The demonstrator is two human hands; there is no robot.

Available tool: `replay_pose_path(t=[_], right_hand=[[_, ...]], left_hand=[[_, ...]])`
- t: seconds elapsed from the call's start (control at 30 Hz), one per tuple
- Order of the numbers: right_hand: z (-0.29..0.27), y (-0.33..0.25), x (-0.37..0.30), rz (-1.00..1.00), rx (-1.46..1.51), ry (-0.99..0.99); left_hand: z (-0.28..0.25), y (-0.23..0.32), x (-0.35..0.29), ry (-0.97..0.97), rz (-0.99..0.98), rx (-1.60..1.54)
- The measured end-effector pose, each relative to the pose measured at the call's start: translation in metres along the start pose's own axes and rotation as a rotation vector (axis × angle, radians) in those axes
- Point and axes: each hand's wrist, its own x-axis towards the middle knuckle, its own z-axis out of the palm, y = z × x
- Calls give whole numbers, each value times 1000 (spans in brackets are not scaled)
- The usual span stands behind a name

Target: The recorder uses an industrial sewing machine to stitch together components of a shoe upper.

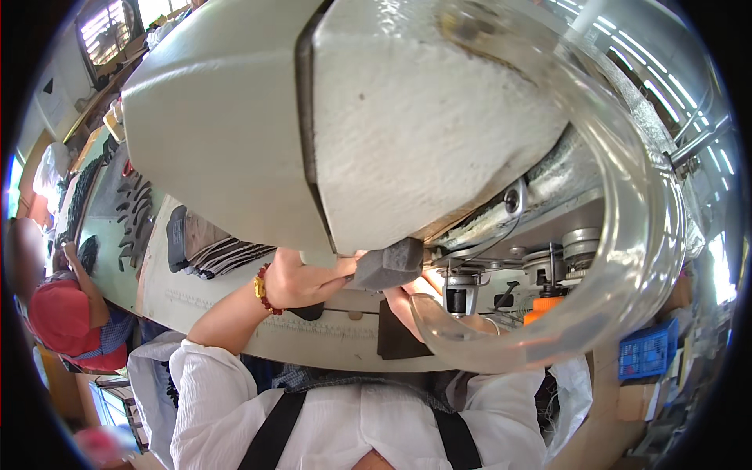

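Note:
In front of me, just below the big cream machine head (423, 117), a dark grey fabric piece (388, 265) is held between my hands. My left hand (301, 280), with a red and gold bracelet at the wrist, closes its fingers on the piece's left side; the fingertips are partly covered by the machine and the piece. On the right, my right hand (409, 307) grips from below and behind the piece, most of its fingers hidden. A thick clear tube (501, 348) curves across my right forearm. Metal machine parts (462, 294) stand right of the piece.
Left on the table (211, 301) lies a stack of black-and-white striped pieces (231, 257) beside grey ones. An orange part (542, 307) sits under the machine arm. A blue basket (648, 349) is at far right. Another person in a red cap (66, 319) works at far left.

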Motion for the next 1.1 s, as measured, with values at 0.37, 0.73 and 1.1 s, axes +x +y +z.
replay_pose_path(t=[0.37, 0.73, 1.1], right_hand=[[-6, 9, 1, 457, 708, 57], [-6, 12, 3, 345, 514, 31], [4, -24, 1, 331, 407, 24]], left_hand=[[-21, 19, 27, 53, 316, 70], [-38, 42, 44, 33, 329, 347], [4, 7, 1, 2, 146, 186]])
